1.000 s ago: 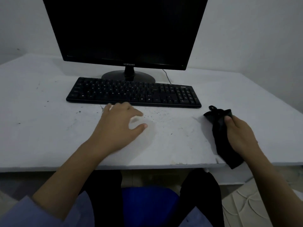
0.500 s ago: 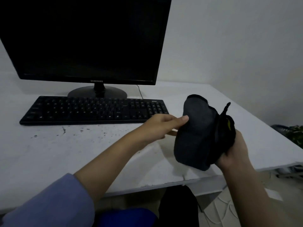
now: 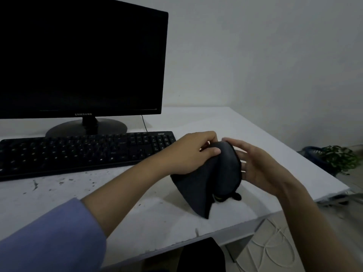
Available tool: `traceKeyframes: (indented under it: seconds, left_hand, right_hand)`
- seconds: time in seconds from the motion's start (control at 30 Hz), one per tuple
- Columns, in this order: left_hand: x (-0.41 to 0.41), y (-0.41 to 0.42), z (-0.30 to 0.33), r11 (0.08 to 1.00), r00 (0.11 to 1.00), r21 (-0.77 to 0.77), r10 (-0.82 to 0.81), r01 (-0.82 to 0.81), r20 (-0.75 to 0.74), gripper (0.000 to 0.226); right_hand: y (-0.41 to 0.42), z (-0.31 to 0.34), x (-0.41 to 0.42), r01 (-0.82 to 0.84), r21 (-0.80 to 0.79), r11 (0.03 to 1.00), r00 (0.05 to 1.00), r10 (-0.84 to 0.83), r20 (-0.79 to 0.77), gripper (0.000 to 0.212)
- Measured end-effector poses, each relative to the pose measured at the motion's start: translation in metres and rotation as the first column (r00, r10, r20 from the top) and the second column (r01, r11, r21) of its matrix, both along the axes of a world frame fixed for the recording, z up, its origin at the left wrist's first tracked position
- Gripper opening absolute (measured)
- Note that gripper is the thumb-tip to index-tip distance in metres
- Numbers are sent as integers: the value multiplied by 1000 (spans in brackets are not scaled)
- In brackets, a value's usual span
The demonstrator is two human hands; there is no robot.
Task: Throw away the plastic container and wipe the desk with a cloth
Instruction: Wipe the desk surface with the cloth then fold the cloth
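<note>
A dark grey cloth (image 3: 214,179) hangs above the right part of the white desk (image 3: 157,216), its lower corner near the desk's front edge. My left hand (image 3: 188,154) pinches the cloth's top edge between thumb and fingers. My right hand (image 3: 257,165) is against the cloth's right side with fingers spread, thumb at the top edge. Dark specks and crumbs (image 3: 64,181) lie on the desk in front of the keyboard. No plastic container is in view.
A black keyboard (image 3: 82,152) lies at the left and a black monitor (image 3: 78,57) on a round stand rises behind it. Off the desk's right end, a potted plant (image 3: 337,158) stands on the floor. The desk's front edge runs diagonally below my hands.
My left hand moved from the cloth's side to pinch its top edge. My right hand loosened its grip and opened its fingers. The cloth now hangs unfolded and lower. The view shifted slightly.
</note>
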State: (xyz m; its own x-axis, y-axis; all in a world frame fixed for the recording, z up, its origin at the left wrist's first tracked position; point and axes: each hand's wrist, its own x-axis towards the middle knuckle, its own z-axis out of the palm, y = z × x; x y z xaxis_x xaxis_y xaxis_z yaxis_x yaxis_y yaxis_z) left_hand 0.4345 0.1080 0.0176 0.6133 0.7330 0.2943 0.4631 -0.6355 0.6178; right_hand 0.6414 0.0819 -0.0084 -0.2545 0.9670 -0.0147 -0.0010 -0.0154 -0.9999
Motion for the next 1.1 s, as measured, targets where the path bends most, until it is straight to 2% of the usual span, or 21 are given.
traceKeyframes:
  seconds: [0.07, 0.17, 0.27, 0.33, 0.4, 0.47, 0.6, 0.7, 0.8, 0.97, 1.1]
  left_hand:
    - [4, 6, 5, 998, 999, 58, -2, 5, -41, 14]
    - [7, 19, 11, 998, 1000, 68, 17, -17, -11, 15]
    - [2, 34, 14, 986, 996, -164, -9, 23, 85, 24]
    - [-1, 47, 13, 974, 999, -223, -47, 48, 8, 32]
    - [-4, 60, 10, 985, 996, -170, -41, 27, -79, 25]
    - [-5, 73, 9, 985, 999, -172, -11, 3, -46, 17]
    - [1, 99, 10, 940, 998, -341, 27, -7, 52, 15]
    - [10, 125, 2, 914, 997, -399, 71, -71, -14, 17]
    - [19, 153, -12, 888, 987, -431, 128, -159, -101, 16]
    - [34, 195, -37, 902, 950, -339, 186, -267, -252, 13]
    - [39, 215, -45, 923, 916, -209, 249, -323, -315, 18]
  right_hand:
    - [11, 9, -2, -72, 33, 997, 982, 65, 176, 71]
    - [25, 27, -4, -18, 121, 993, 971, -12, 239, 70]
    - [36, 42, 0, 72, 213, 974, 967, -120, 223, 66]
    - [42, 46, 4, 122, 256, 959, 960, -179, 213, 50]
    - [49, 46, 9, 197, 302, 933, 936, -270, 225, 27]
    - [56, 40, 19, 265, 305, 915, 915, -338, 219, 17]
    - [75, 22, 35, 320, 251, 913, 918, -365, 156, 20]
    - [99, 3, 40, 363, 264, 894, 880, -421, 217, 13]
    - [129, -19, 41, 387, 295, 873, 806, -476, 351, 18]
    - [176, -43, 48, 356, 339, 871, 709, -488, 509, 28]
    - [198, -49, 51, 365, 401, 840, 666, -537, 518, 33]
